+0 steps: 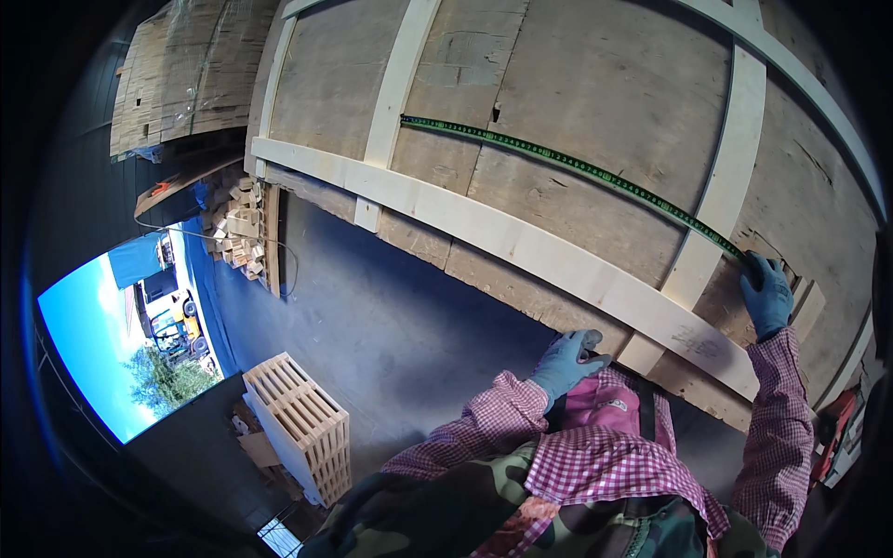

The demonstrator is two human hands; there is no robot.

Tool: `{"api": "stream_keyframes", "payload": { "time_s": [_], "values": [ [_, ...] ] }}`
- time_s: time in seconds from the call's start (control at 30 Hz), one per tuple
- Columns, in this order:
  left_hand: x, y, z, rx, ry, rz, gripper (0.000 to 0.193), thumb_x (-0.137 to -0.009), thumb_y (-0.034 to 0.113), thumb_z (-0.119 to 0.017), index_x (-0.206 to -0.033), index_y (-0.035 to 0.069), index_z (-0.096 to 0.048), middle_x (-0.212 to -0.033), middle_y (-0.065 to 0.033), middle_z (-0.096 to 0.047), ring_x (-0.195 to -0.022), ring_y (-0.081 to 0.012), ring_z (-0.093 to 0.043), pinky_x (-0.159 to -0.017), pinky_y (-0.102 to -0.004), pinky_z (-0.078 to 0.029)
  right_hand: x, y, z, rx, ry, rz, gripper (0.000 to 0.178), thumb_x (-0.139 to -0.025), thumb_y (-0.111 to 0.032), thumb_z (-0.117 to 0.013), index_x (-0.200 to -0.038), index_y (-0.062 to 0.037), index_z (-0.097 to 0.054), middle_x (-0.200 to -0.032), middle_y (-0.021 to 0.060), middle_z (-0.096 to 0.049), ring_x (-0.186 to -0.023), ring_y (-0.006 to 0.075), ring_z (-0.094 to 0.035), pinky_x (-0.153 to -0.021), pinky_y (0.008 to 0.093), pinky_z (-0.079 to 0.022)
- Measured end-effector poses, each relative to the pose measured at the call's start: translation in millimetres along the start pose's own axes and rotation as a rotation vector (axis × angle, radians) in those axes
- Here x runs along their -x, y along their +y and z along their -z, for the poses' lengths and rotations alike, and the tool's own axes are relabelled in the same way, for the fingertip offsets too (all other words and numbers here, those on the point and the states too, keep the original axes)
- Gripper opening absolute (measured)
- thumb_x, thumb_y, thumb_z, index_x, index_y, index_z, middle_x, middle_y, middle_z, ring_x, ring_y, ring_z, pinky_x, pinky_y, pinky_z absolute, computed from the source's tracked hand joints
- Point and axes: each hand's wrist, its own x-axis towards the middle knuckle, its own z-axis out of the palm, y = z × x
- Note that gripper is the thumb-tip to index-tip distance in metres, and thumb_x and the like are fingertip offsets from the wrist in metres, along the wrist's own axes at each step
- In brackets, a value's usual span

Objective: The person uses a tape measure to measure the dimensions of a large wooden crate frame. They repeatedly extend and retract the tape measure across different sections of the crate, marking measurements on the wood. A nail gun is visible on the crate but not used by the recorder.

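A green tape measure (567,164) lies stretched across a wooden frame (521,228) of pale slats on worn plywood. Its far end is at the inner edge of a cross slat (395,88) on the left. From there the blade passes over the right cross slat (730,153) to my right hand (767,296), in a blue glove, closed around the tape's near end; a case, if any, is hidden by the glove. My left hand (566,363), also gloved, is at the front edge of the plywood with curled fingers. What those fingers hold, if anything, is hidden.
A slatted wooden stack (302,418) stands on the floor at lower left. Wood offcuts (240,228) are piled beyond the work surface, below a large stack of boards (191,70). A bright doorway opens at left, with an orange vehicle (191,325) outside.
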Motion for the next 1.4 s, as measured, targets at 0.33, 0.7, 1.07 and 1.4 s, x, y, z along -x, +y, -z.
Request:
{"api": "stream_keyframes", "payload": {
  "time_s": [0.33,0.7,1.07,1.4],
  "values": [
    [-8.6,-21.5,13.7,0.264,-0.040,0.066,0.049,-0.079,-0.002,-0.070,-0.123,-0.002,-0.049,-0.119,-0.0122,-0.059,-0.103,-0.0195,-0.062,-0.090,-0.0293,-0.051,-4.1,-14.3,12.6,0.125,-0.134,-0.111,0.040,-0.086,-0.040,-0.062,-0.124,-0.0256,-0.059,-0.116,0.0069,-0.058,-0.108,0.0256,-0.058,-0.092,0.0401,-0.049],
    [-13.7,-19.2,13.6,0.246,-0.055,0.057,0.046,-0.079,-0.006,-0.068,-0.122,-0.003,-0.050,-0.118,-0.0134,-0.059,-0.103,-0.0195,-0.061,-0.091,-0.0296,-0.052,2.6,-7.7,1.6,0.105,-0.092,-0.117,0.042,-0.085,-0.042,-0.063,-0.124,-0.0280,-0.058,-0.116,0.0065,-0.057,-0.108,0.0265,-0.058,-0.093,0.0419,-0.048],
    [-12.3,-13.9,12.4,0.274,-0.081,0.089,0.041,-0.085,-0.006,-0.062,-0.124,-0.002,-0.051,-0.115,-0.0123,-0.058,-0.102,-0.0175,-0.059,-0.091,-0.0272,-0.051,1.6,-8.8,3.2,0.097,-0.118,-0.142,0.044,-0.085,-0.043,-0.062,-0.125,-0.0282,-0.057,-0.117,0.0067,-0.057,-0.112,0.0270,-0.055,-0.095,0.0422,-0.047],
    [-11.5,-6.5,17.5,0.300,-0.096,0.134,0.043,-0.083,-0.009,-0.060,-0.124,-0.004,-0.050,-0.118,-0.0149,-0.058,-0.104,-0.0199,-0.061,-0.092,-0.0287,-0.051,-0.2,-14.9,9.5,0.088,-0.140,-0.153,0.045,-0.085,-0.045,-0.062,-0.126,-0.0277,-0.056,-0.118,0.0069,-0.056,-0.111,0.0272,-0.056,-0.094,0.0424,-0.048]
  ]
}}
